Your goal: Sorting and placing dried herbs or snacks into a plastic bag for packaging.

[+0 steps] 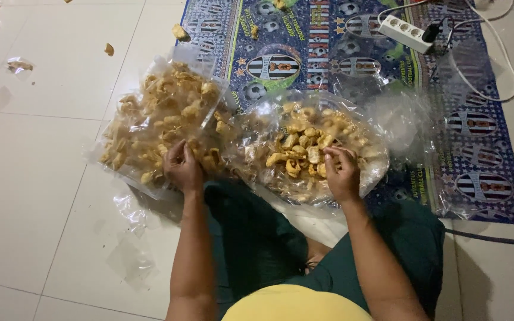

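Fingers of my right hand [341,173] are bunched loosely together, tips curled down into the heap of crackers [304,148], pinching at a piece or two there; I cannot tell exactly how many they have caught. My left hand [182,167] is half closed, knuckles up, fingers folded around the edge of the flat packed bag [159,122] that lies just ahead of it and out to the left.

The crackers under my right fingertips are pale yellow to golden brown, puffy, curled and knobbly, with a dry, blistered look. They sit in a wide open clear plastic bag [382,128] whose thin film is crumpled and shiny, billowing up around the pile and trailing off to the right of my right hand. The packed bag at my left hand is of the same clear film, stuffed flat with the same curly pieces.

Beyond both hands lies a blue printed mat [477,172] of soft cloth or plastic, patterned with footballs and striped crests. A white power strip [404,32] with a white cable rests at its far right corner. To the left of my left hand stretches the smooth pale tiled floor [31,196], with empty clear bags [127,214] lying slack on it, and a few stray crackers [109,49] farther out.
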